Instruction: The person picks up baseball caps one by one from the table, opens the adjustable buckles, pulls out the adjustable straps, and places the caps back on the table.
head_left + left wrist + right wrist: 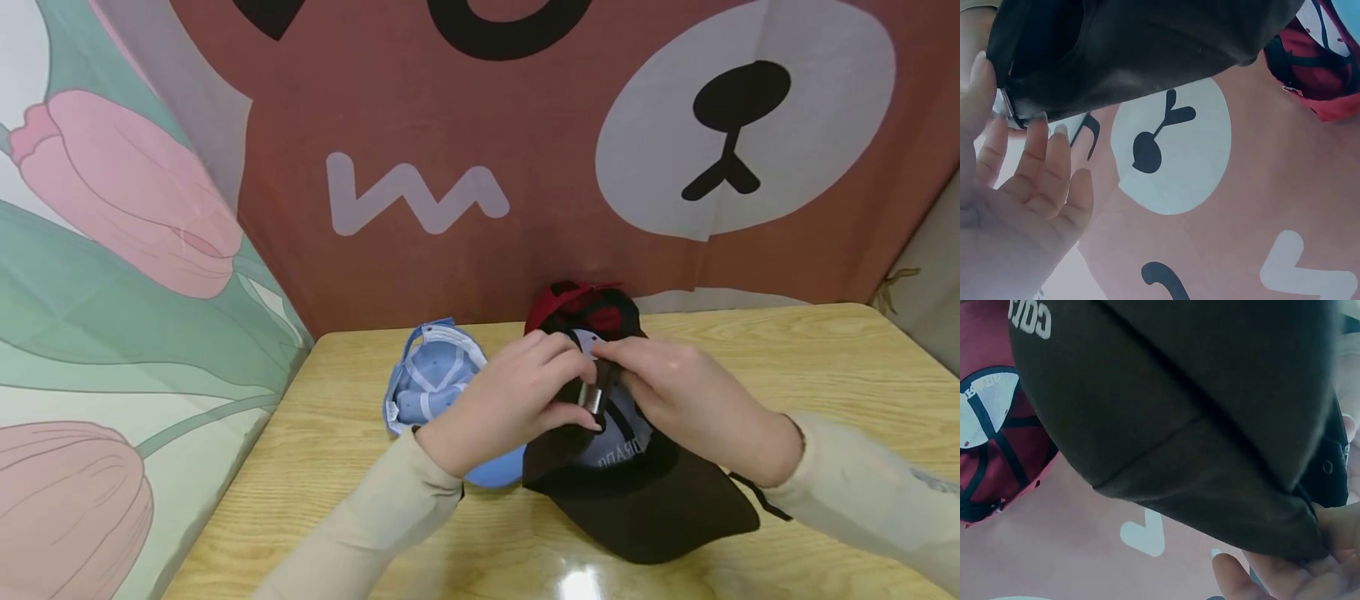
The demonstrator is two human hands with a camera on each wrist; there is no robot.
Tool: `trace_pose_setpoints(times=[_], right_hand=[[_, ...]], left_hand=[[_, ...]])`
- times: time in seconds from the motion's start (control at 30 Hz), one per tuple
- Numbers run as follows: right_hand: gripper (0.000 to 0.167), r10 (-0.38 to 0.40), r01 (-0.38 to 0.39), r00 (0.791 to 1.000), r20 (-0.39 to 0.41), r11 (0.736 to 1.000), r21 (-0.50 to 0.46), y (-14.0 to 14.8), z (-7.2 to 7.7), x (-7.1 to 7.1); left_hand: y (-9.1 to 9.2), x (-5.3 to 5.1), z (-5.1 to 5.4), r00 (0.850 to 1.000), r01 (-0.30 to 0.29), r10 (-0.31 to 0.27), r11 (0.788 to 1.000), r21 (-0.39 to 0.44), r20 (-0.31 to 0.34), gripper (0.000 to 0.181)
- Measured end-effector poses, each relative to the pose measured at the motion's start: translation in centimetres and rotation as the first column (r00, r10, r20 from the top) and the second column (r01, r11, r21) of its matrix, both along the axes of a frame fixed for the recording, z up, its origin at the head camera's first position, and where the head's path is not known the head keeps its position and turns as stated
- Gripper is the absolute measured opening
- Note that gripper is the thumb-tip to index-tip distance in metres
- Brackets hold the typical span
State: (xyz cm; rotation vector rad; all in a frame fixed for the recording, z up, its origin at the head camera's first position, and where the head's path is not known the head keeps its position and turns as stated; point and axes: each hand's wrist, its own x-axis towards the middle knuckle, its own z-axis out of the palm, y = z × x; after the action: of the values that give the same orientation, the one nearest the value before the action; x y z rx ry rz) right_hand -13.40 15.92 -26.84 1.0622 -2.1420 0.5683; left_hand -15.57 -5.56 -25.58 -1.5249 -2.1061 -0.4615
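A dark baseball cap (652, 508) lies inner side up, brim toward me, its grey lining with lettering showing. At its rear edge both hands meet around the adjusting strap with a metal buckle (592, 398). My left hand (517, 392) pinches the strap at the buckle between thumb and fingers. From the other side my right hand (697, 404) grips the cap's back edge beside the strap. The left wrist view shows the left fingers (1038, 147) at the cap's corner. In the right wrist view the right hand (1304, 569) holds the edge, partly hidden by the crown.
To the left a blue cap (435, 379) rests upturned, partly behind the left forearm. Just behind the dark cap sits a red and black cap (558, 308). The wooden table (360, 517) ends against a printed cloth backdrop (450, 275).
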Motion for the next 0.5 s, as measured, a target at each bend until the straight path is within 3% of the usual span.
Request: trace_pose_setpoints(times=[0.13, 0.3, 0.5], right_hand=[[0.045, 0.014, -0.014, 1.000, 0.014, 1.000, 0.006, -0.12, -0.16, 0.21], [0.046, 0.006, -0.006, 0.999, 0.035, 1.000, 0.011, -0.05, -0.29, 0.42], [0.047, -0.055, 0.055, 0.996, 0.068, 0.998, -0.009, 0.03, -0.24, 0.64]], left_hand=[[0.24, -0.07, -0.04, 0.999, 0.026, -0.025, 0.999, -0.024, 0.025, 0.035], [0.20, 0.11, -0.18, 0.998, 0.032, -0.033, 0.999, 0.011, 0.045, 0.032], [-0.15, 0.39, -0.27, 1.000, 0.005, -0.005, 0.998, 0.068, 0.005, 0.024]])
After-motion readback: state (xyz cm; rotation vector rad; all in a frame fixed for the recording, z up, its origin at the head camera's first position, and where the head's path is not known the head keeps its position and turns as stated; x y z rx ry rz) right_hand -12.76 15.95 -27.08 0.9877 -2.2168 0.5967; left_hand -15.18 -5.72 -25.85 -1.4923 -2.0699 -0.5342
